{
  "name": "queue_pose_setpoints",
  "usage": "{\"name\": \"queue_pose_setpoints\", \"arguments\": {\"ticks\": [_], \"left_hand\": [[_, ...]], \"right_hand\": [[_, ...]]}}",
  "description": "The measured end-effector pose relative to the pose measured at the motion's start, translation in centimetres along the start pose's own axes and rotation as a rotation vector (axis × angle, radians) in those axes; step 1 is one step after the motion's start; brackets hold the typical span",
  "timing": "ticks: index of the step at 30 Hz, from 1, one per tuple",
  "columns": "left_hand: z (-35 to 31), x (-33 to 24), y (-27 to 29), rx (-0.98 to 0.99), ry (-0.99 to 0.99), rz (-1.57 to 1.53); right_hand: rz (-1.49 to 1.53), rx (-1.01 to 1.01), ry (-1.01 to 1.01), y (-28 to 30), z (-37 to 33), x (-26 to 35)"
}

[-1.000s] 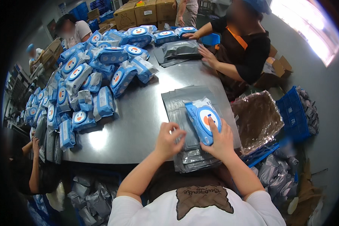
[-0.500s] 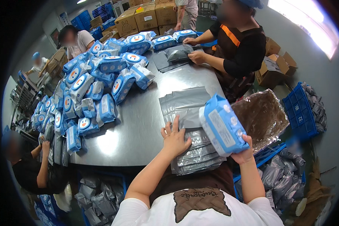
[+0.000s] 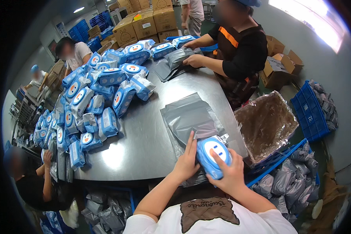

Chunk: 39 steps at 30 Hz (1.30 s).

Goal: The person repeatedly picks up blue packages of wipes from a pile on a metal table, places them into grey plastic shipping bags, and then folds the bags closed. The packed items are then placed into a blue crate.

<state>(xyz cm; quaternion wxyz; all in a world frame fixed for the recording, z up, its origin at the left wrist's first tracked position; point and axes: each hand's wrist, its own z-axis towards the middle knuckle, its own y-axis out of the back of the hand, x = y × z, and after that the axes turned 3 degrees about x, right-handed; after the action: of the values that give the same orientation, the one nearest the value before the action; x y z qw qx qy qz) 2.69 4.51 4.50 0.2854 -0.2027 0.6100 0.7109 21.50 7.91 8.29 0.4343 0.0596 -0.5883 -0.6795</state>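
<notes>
My right hand (image 3: 231, 174) is closed around a blue and white pack of wipes (image 3: 212, 143), its round white lid with a cartoon face turned up. The pack lies at the near end of a flat grey plastic mailing bag (image 3: 189, 117), on top of a stack of such bags near the table's front right edge. Left of the pack is my left hand (image 3: 186, 163), fingers stretched out and resting on the near part of the bag, thumb close to the pack. Whether the pack's far end is inside the bag, I cannot tell.
A big heap of wipes packs (image 3: 105, 93) covers the left of the metal table (image 3: 144, 136). Across it, a co-worker (image 3: 241, 50) handles a grey bag (image 3: 177, 58). A plastic-lined box (image 3: 265, 124) and a blue crate of filled grey bags (image 3: 284, 179) stand at the right.
My right hand has brought the wipes pack down and left onto the bags, turning its lid upward. My left hand has shifted right beside it, its fingers drawn together. The top bag now sits askew.
</notes>
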Motion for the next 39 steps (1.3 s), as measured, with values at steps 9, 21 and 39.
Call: {"name": "queue_pose_setpoints", "arguments": {"ticks": [9,21,39], "left_hand": [[-4.5,-0.4,1.3,-0.183,0.003,0.111],[-6.0,-1.3,-2.4,-0.316,0.13,-0.037],[-10.0,-1.6,-1.4,-0.177,0.226,-0.378]], "right_hand": [[0.347,0.222,0.109,-1.8,2.3,-7.9],[0.024,-0.483,0.227,-1.9,0.7,-1.6],[0.783,0.696,0.186,-4.4,2.0,0.3]]}}
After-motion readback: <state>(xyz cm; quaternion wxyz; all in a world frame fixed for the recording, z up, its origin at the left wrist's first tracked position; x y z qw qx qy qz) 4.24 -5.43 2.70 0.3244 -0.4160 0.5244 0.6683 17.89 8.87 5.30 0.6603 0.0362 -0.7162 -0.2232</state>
